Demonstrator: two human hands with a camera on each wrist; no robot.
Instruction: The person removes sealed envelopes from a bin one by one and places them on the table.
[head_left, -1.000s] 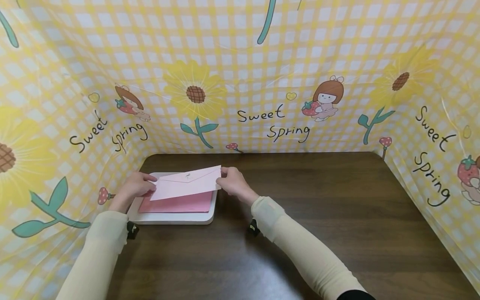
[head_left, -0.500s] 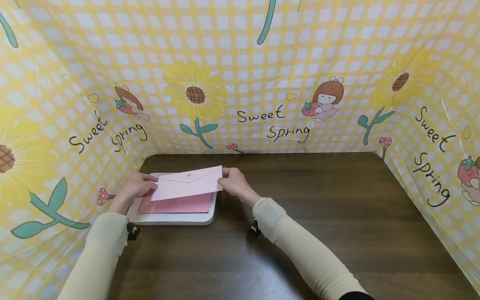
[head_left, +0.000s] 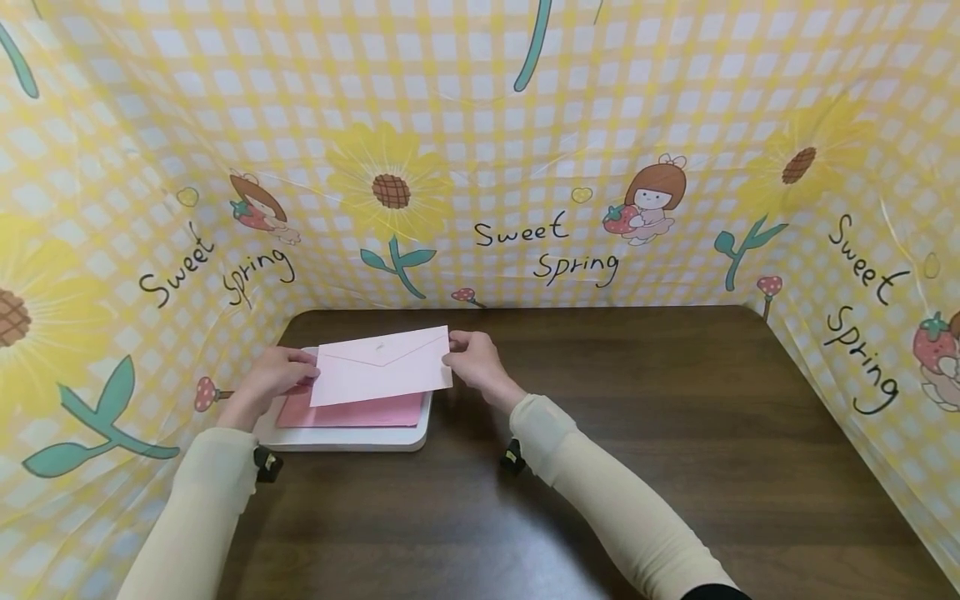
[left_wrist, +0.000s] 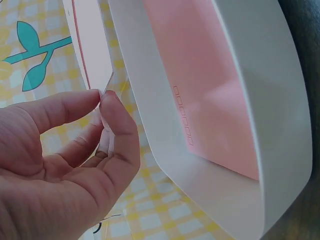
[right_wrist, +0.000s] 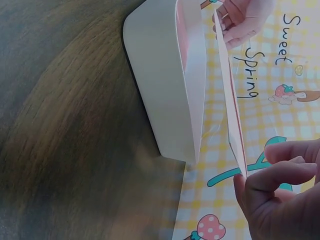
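A pale pink envelope with a V-shaped flap line and a small printed motif hangs over a white tray, tilted so its right end is higher. My left hand pinches its left end between thumb and fingertip, as the left wrist view shows the hand at the envelope's corner. At the right end, my right hand pinches the short edge. Inside the tray lies a deeper pink envelope with a row of small printed boxes, partly hidden under the raised one.
The tray stands on a dark wooden table, at its far left. A yellow checked cloth with flowers and lettering rises along the back and both sides, close to the left hand.
The pale envelope has shifted slightly right and turned to face the head camera more, showing more of its front. Both hands keep their grip; the right hand has moved a little to the right.
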